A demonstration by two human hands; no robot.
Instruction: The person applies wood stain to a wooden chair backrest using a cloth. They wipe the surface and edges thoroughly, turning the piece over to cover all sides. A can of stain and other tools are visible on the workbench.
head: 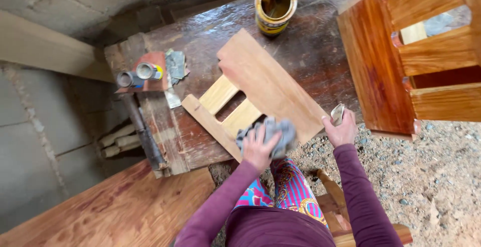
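Note:
My left hand [258,149] presses a crumpled grey cloth [277,136] against the near edge of an unvarnished wooden stool piece [260,84]. That piece lies flat on a dark, stained workbench [305,41], with a broad board and pale slats. My right hand [341,129] rests on the board's near right corner and holds a small folded scrap of sandpaper [337,113]. Purple sleeves cover both of my arms.
An open yellow tin [275,6] with a brush in it stands at the bench's far edge. A glossy varnished wooden stool [406,61] lies at right. Two small tubes [138,75] and sandpaper scraps [175,66] lie on the bench's left end. A reddish plank [115,207] is below left; gravel at right.

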